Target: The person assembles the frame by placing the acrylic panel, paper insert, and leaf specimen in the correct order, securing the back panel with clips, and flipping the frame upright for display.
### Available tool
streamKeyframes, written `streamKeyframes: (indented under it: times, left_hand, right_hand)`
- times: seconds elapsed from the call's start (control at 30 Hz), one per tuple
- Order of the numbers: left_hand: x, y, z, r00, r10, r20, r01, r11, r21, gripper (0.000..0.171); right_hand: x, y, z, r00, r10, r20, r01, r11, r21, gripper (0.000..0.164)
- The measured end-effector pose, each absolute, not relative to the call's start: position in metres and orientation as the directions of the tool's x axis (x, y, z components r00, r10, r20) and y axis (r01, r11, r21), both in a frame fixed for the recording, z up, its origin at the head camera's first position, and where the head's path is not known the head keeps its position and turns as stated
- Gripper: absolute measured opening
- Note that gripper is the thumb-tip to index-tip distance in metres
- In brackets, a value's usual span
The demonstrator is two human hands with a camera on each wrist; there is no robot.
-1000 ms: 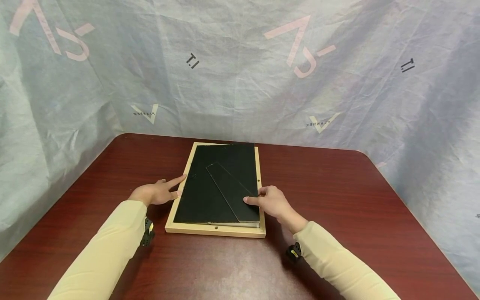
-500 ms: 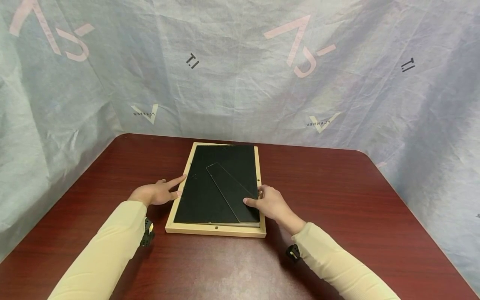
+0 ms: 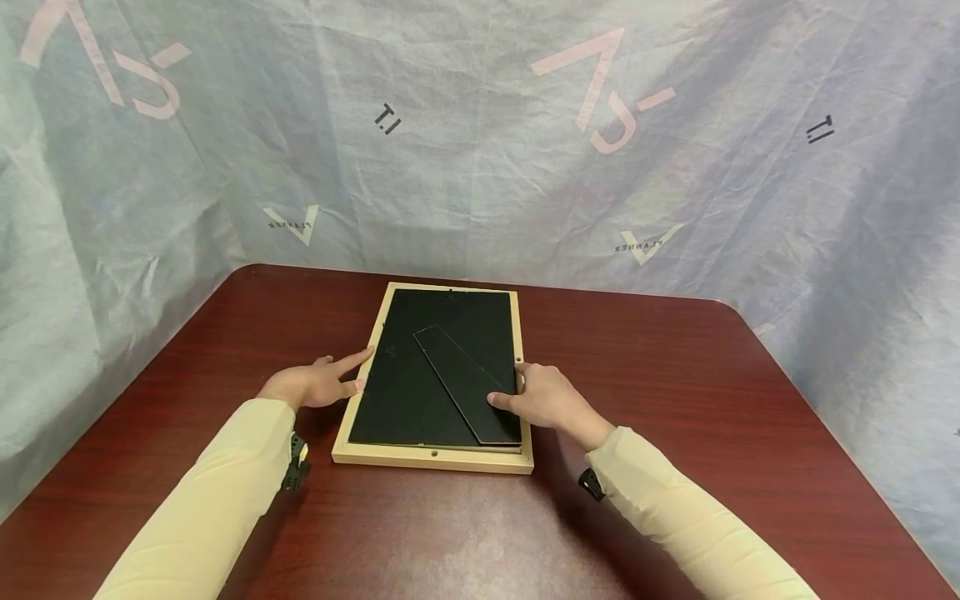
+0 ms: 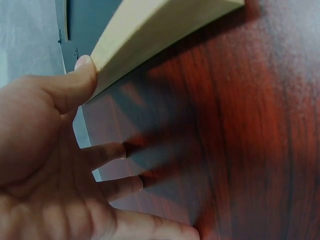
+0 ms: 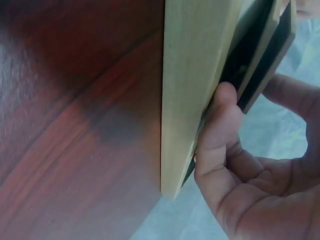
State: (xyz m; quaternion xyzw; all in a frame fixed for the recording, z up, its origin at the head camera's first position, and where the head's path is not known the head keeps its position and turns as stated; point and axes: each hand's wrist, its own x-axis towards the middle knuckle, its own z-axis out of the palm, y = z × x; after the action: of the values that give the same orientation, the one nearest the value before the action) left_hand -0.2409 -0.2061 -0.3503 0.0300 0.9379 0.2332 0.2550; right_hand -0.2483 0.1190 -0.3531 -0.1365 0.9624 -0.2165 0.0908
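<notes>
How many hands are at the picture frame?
2: the left hand touches the wooden frame on its left; the right hand grips the black backing at its right edge.

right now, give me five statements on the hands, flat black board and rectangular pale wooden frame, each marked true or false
The rectangular pale wooden frame lies on the dark red wood-grain table. True.
The right hand has its thumb on the flat black board. True.
The board's right edge sits flush in the frame. False: the right wrist view shows it raised.
The left hand touches the frame's left side. True.
Both hands are left of the frame. False: the right hand is at its right side.
</notes>
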Motion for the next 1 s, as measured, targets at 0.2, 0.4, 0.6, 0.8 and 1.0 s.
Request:
streamKeyframes:
  times: [0.2,0.4,0.6,0.8,1.0]
  left_hand:
    - [-0.242,-0.207,-0.352,-0.868,0.18,-0.462,-0.058,0.889,0.455,0.066]
    - [-0.242,-0.206,-0.349,-0.87,0.186,-0.456,-0.054,0.885,0.463,0.066]
    - [-0.244,-0.207,-0.353,-0.871,0.177,-0.458,-0.068,0.881,0.469,0.065]
    - [-0.242,-0.207,-0.353,-0.875,0.171,-0.453,-0.052,0.897,0.439,0.065]
    - [-0.242,-0.206,-0.352,-0.878,0.163,-0.45,-0.053,0.902,0.428,0.066]
  right_hand:
    - [-0.252,0.118,-0.354,-0.935,-0.319,-0.158,-0.23,0.88,-0.416,0.073]
    - [-0.253,0.116,-0.359,-0.937,-0.318,-0.145,-0.237,0.883,-0.405,0.075]
    - [-0.254,0.116,-0.364,-0.955,-0.278,-0.102,-0.227,0.909,-0.351,0.093]
    - [-0.256,0.119,-0.367,-0.95,-0.281,-0.133,-0.224,0.915,-0.334,0.098]
    - [-0.256,0.123,-0.366,-0.945,-0.304,-0.12,-0.258,0.92,-0.297,0.096]
